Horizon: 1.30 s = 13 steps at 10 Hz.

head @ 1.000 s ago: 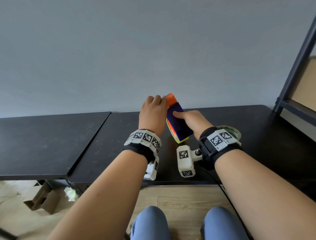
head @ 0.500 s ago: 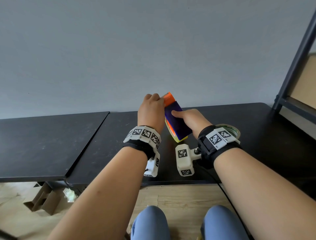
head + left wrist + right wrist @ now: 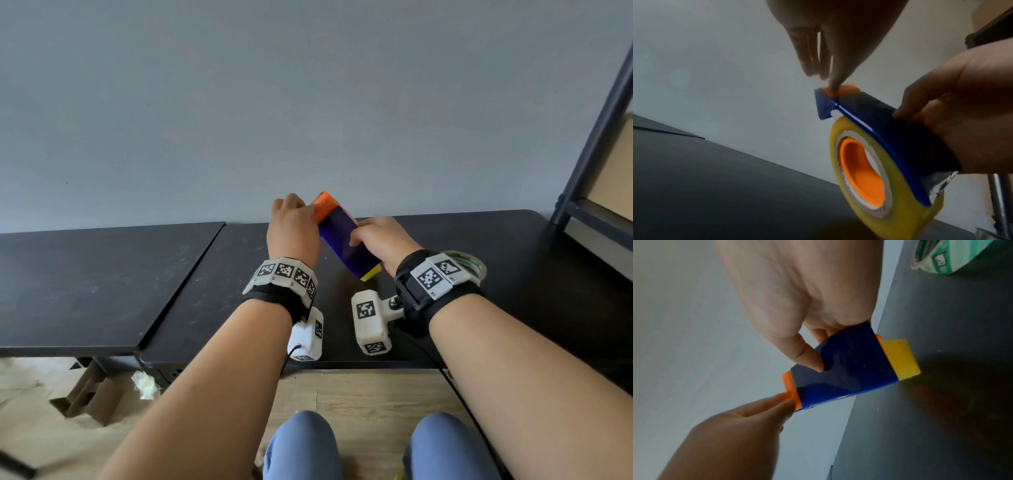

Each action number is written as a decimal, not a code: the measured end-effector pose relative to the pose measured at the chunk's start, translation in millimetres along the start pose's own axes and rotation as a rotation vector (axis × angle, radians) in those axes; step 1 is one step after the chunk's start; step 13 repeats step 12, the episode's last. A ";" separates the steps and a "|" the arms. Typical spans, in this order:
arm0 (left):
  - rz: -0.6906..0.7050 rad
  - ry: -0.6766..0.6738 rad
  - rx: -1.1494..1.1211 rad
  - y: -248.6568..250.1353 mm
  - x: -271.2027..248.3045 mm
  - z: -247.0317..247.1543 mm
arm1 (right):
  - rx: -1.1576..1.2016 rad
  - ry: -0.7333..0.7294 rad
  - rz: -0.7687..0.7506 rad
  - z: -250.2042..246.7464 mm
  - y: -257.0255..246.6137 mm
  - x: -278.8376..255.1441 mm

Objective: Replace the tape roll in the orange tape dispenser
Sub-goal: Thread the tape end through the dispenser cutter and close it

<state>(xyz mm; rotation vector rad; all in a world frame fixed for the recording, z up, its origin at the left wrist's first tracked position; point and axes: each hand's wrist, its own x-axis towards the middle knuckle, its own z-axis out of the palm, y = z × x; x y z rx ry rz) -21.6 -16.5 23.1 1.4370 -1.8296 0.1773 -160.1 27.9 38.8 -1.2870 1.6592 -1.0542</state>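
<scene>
A grey wall (image 3: 308, 102) fills the upper part of the head view, and below it runs a black counter (image 3: 534, 274), with a second black counter (image 3: 85, 284) butted against its left end. A dark metal shelf frame (image 3: 596, 137) stands at the right edge. On the wooden floor (image 3: 359, 394) under the counters lie a folded piece of cardboard (image 3: 89, 394) and a crumpled scrap of paper (image 3: 145, 385).

Above the middle of the counter, both hands hold the tape dispenser (image 3: 346, 240), tilted with its orange end up and toward the wall. The right hand (image 3: 383, 243) grips the blue body, thumb pressed flat on the broad blue face and the other fingers (image 3: 906, 105) curled round the far side. The left hand (image 3: 294, 233) reaches the orange tip (image 3: 840, 91); its fingers (image 3: 777, 404) are narrow and pinched at that tip, with one fingertip resting on the orange top in the left wrist view. A yellow tape roll (image 3: 885, 194) sits in the dispenser on an orange hub (image 3: 861, 173), its lower edge jutting out below the blue cover.

A separate roll of clear tape (image 3: 474, 263) with a green-printed core lies on the counter just behind the right wrist.
</scene>
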 end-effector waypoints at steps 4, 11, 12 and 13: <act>-0.303 -0.443 -0.087 -14.5 -23.2 19.6 | -0.527 0.067 -0.092 17.1 14.9 34.6; -0.566 -0.677 0.006 -35.9 -33.2 33.3 | -0.881 -0.007 -0.010 29.7 16.4 31.3; -0.522 -0.690 0.032 -40.9 -32.2 34.4 | -0.835 0.049 -0.090 24.1 15.7 24.5; -0.522 -0.690 0.032 -40.9 -32.2 34.4 | -0.835 0.049 -0.090 24.1 15.7 24.5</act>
